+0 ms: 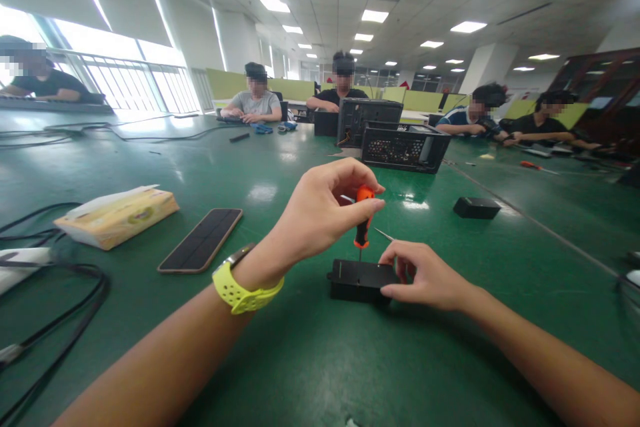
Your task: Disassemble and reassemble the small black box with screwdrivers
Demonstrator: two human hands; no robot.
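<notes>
My left hand [320,213] is closed around the top of an orange and black screwdriver [363,220], held upright with its tip down on a small black box [357,278] on the green table. My right hand [425,275] grips the right end of that box with its fingers curled on it. A yellow watch strap sits on my left wrist. A thin metal pin [384,234] lies just behind my right hand.
A phone [201,240] lies face up at the left, beside a tissue pack [116,216] and black cables [60,320]. Another small black box [476,207] lies at the right. Black computer cases [403,145] stand further back. Several people sit around the table's far side.
</notes>
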